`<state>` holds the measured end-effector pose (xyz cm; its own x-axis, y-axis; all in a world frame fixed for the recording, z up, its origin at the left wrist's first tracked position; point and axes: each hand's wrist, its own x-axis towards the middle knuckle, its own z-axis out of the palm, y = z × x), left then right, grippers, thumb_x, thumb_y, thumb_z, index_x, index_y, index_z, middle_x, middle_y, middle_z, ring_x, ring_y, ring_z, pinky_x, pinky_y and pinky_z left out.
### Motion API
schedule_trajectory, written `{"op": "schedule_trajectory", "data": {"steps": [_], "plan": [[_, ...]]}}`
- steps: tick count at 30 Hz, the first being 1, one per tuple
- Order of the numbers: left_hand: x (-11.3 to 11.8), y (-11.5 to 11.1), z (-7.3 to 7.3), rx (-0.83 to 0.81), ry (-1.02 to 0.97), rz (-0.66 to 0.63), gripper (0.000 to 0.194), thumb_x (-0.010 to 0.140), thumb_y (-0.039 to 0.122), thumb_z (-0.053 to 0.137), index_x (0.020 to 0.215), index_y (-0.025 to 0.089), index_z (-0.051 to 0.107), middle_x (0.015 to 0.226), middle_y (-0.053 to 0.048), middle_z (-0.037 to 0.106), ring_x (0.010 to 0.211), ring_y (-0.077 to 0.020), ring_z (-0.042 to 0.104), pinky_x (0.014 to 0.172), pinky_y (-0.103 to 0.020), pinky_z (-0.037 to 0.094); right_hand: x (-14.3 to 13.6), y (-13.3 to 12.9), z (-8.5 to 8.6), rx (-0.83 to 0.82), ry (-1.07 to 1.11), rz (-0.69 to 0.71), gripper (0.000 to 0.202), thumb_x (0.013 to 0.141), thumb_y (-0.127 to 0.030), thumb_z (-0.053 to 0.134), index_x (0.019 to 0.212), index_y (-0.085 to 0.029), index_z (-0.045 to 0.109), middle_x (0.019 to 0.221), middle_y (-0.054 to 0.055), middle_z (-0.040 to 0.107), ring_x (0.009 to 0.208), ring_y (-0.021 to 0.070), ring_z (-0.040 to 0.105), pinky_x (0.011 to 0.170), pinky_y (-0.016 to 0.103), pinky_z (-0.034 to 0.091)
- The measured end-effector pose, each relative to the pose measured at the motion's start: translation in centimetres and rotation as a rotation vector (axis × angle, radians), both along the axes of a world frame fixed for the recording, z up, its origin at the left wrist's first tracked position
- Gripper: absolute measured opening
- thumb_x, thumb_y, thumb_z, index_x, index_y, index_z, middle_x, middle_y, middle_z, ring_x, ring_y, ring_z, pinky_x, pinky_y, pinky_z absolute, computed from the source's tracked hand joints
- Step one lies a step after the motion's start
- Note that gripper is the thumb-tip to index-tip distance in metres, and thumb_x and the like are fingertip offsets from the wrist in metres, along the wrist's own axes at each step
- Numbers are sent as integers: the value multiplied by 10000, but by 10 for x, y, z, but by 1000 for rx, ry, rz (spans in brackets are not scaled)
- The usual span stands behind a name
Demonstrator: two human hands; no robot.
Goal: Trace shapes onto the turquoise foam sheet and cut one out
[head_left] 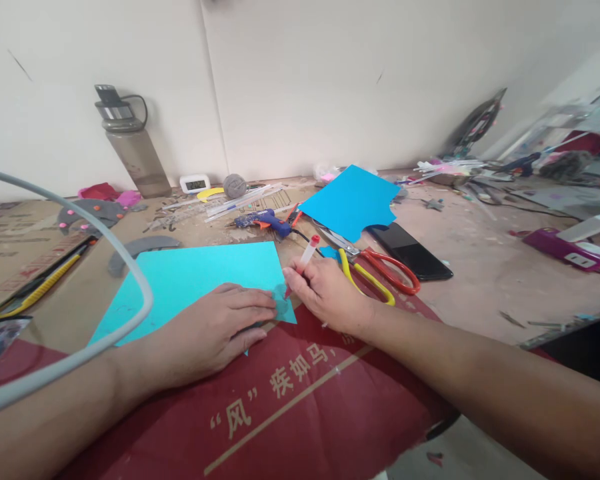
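Note:
My left hand [225,323] lies flat, palm down, on the lower right part of a light turquoise sheet [200,273], fingers pointing right. Wrapped round a red and white pen [307,253], my right hand [323,290] rests at the sheet's right edge, with the pen's tip down near the sheet's lower right corner. Part of that sheet is hidden under my left hand. Just behind my right hand are red and yellow handled scissors [375,270] and a darker blue sheet [353,203] with a curved cut in its edge.
A black phone [413,253] lies right of the scissors. Behind the turquoise sheet are a blue glue gun [265,221], a small clock [195,184] and a bottle [137,153]. A yellow cutter [43,287] lies left. A grey tube [143,287] arches across the left foreground.

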<state>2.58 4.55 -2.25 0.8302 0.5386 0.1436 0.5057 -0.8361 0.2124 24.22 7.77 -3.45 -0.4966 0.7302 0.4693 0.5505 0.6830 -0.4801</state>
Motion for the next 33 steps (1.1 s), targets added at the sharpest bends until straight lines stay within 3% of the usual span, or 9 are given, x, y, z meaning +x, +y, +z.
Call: {"op": "schedule_trajectory", "data": {"steps": [11,33], "plan": [[-1,1,-1,1,-32,-6,294,957,257,417,1192,229,591,1247,-43,606,1203,-178,508,1013,-348,396,1,-1,1,-61,-24,-23,303,935,-246,372,641,-190,422,563,-17,519,545,109,473,563,257,295],[0,0,0,-5,-7,-2,289,963,262,404,1187,228,583,1245,-28,607,1206,-169,503,1012,-338,377,1,-2,1,-35,-34,10,307,930,-253,366,629,-193,383,552,-23,483,538,104,440,562,261,279]]}}
